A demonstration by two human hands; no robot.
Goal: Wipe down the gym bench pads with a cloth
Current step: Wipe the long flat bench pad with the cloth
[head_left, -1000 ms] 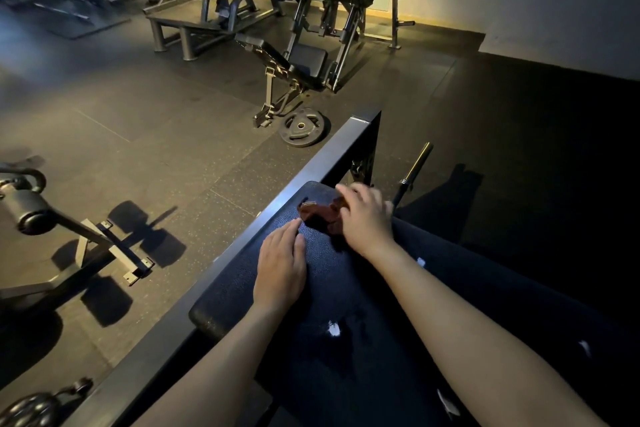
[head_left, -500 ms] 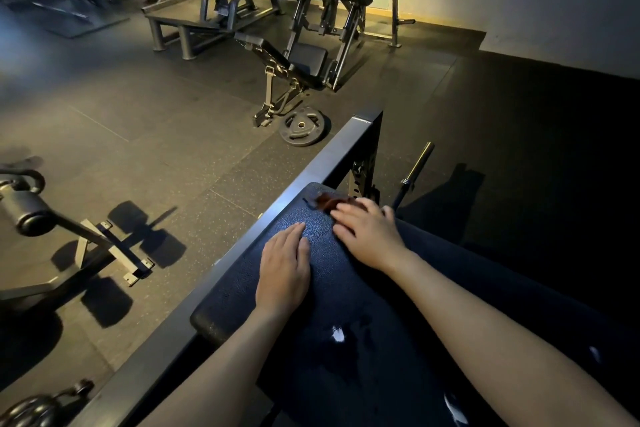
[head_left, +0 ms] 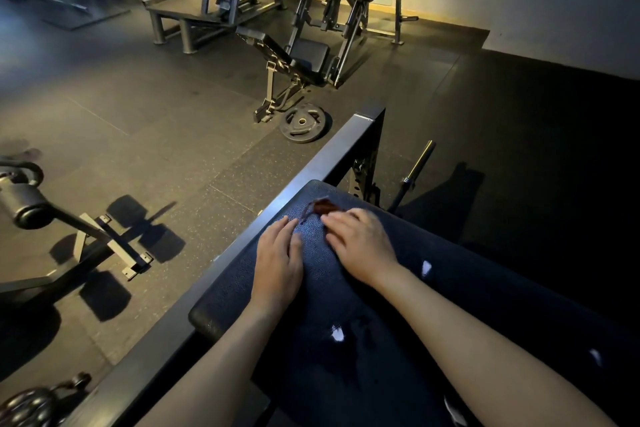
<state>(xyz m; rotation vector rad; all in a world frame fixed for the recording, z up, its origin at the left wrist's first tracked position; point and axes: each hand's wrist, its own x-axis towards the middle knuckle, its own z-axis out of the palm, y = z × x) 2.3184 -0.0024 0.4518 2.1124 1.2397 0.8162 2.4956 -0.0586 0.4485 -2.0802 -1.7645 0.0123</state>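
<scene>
My left hand (head_left: 278,263) lies flat on the dark bench pad (head_left: 318,288), with fingers straight and holding nothing. My right hand (head_left: 360,246) is just beside it, with fingers stretched out and pressing on the dark red cloth (head_left: 323,207). The cloth lies near the far end of the pad, partly under my fingertips.

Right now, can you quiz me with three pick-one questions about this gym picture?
1. Where is the round black weight plate? A on the dark rubber floor; B on a shelf; C on a rack.
2. What colour is the small crumpled cloth? A white; B dark reddish-brown; C green.
3. How is the left hand? A gripping a bar; B raised; C flat on the dark textured bench pad.
Answers: 1 A, it lies flat there. 2 B, it shows reddish beyond the right hand. 3 C, its fingers lie straight.
</scene>
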